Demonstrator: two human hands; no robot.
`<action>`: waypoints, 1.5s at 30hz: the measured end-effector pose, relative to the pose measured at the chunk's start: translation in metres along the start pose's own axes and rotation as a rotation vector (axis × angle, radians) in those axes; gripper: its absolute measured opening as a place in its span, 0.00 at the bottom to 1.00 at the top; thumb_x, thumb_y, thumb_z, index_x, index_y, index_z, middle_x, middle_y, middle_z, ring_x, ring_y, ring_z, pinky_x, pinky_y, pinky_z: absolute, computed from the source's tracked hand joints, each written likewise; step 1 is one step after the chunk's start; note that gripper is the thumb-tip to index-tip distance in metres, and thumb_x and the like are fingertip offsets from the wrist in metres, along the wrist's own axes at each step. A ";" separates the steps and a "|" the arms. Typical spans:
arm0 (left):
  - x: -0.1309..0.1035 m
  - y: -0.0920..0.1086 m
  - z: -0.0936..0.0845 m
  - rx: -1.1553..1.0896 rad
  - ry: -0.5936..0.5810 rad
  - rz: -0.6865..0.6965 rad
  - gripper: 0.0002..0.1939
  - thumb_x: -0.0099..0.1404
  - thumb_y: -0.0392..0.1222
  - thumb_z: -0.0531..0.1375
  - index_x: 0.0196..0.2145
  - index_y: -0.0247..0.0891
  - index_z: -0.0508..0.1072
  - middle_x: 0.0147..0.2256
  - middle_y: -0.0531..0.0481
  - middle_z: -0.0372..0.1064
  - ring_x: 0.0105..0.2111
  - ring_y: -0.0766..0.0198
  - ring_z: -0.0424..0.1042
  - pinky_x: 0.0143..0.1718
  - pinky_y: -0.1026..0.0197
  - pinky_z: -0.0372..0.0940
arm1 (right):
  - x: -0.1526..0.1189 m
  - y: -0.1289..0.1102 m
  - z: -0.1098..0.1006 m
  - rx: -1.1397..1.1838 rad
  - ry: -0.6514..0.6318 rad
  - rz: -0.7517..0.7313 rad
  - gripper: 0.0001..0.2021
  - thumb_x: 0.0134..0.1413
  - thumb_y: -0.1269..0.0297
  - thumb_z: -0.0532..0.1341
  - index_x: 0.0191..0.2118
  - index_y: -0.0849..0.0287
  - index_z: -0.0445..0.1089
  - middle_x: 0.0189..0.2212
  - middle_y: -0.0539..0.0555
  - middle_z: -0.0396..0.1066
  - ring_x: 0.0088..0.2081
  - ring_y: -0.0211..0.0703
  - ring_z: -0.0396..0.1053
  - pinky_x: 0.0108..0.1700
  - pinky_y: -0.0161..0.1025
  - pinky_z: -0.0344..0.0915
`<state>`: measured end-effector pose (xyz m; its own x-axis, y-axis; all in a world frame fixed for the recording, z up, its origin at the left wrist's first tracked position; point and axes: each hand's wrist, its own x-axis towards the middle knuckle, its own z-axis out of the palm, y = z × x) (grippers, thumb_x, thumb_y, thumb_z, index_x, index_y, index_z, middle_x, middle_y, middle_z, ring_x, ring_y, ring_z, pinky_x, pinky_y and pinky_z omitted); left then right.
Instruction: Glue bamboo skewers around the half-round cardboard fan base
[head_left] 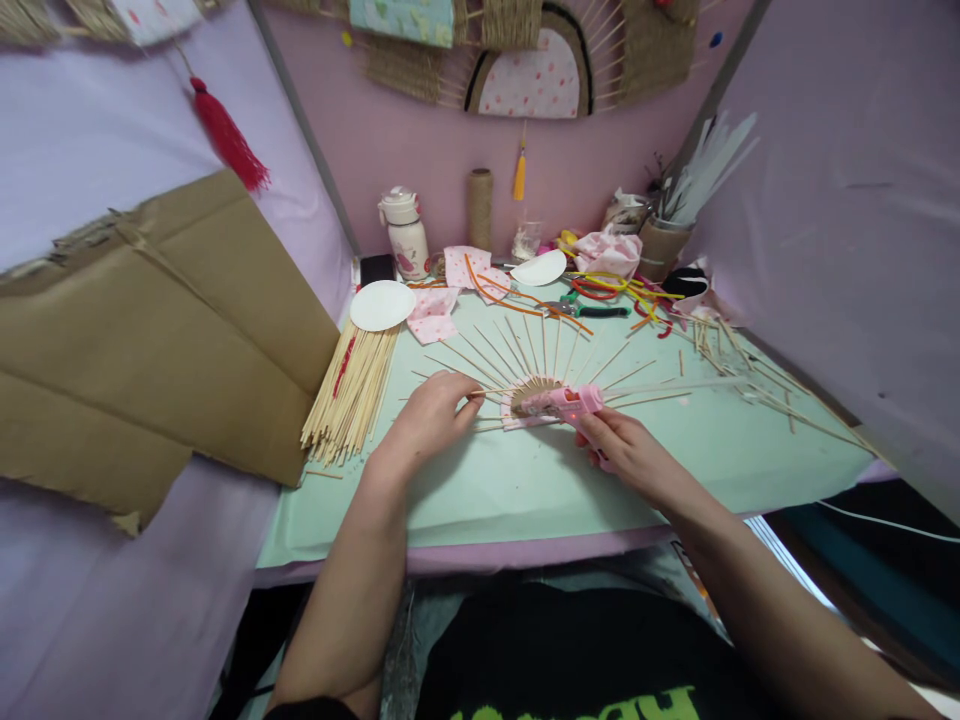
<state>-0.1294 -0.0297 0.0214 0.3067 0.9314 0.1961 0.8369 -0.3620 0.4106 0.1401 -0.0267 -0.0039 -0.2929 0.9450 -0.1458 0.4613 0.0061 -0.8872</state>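
My right hand (619, 445) is wrapped round a pink hot glue gun (574, 402), its nozzle pointing left over a small half-round base (517, 408). A clear glue stick (675, 386) juts from the gun's back toward the right. Thin wooden sticks (525, 345) fan out from the base across the table, like rays. Just left of the base, my left hand (442, 405) pinches one thin wooden stick (491, 392) between thumb and fingers, its tip near the base's edge. The gun hides part of the base.
A bundle of wooden sticks (349, 395) lies at left under a white paper disc (382, 305), beside cardboard (165, 330). Green-handled pliers (592, 311), a bottle (405, 235), a twine spool (480, 210) and pink cloth (607, 253) line the back. Loose stick pieces (750, 365) lie right.
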 end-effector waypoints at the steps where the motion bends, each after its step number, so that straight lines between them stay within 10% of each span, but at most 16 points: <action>1: 0.000 0.001 0.001 -0.007 0.009 0.001 0.10 0.69 0.38 0.54 0.37 0.38 0.76 0.37 0.46 0.76 0.41 0.56 0.71 0.45 0.55 0.63 | 0.000 0.001 0.000 0.002 -0.001 -0.002 0.27 0.56 0.35 0.53 0.30 0.57 0.66 0.26 0.53 0.68 0.24 0.40 0.63 0.26 0.37 0.61; 28: -0.004 -0.014 -0.003 0.135 0.061 -0.167 0.22 0.74 0.43 0.45 0.34 0.36 0.76 0.35 0.42 0.75 0.39 0.52 0.69 0.46 0.51 0.62 | -0.003 -0.003 0.003 -0.015 -0.046 -0.036 0.29 0.58 0.34 0.52 0.32 0.58 0.70 0.24 0.52 0.67 0.25 0.41 0.63 0.26 0.37 0.60; 45: -0.008 -0.034 0.004 0.093 0.160 -0.158 0.13 0.70 0.39 0.56 0.44 0.41 0.81 0.35 0.45 0.68 0.40 0.56 0.67 0.44 0.54 0.63 | -0.001 0.001 0.004 -0.046 -0.031 -0.044 0.28 0.59 0.35 0.52 0.31 0.58 0.69 0.22 0.50 0.65 0.23 0.40 0.62 0.28 0.38 0.61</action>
<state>-0.1583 -0.0249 0.0023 0.0986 0.9556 0.2776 0.9092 -0.1999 0.3652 0.1378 -0.0287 -0.0065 -0.3393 0.9329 -0.1209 0.4850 0.0634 -0.8722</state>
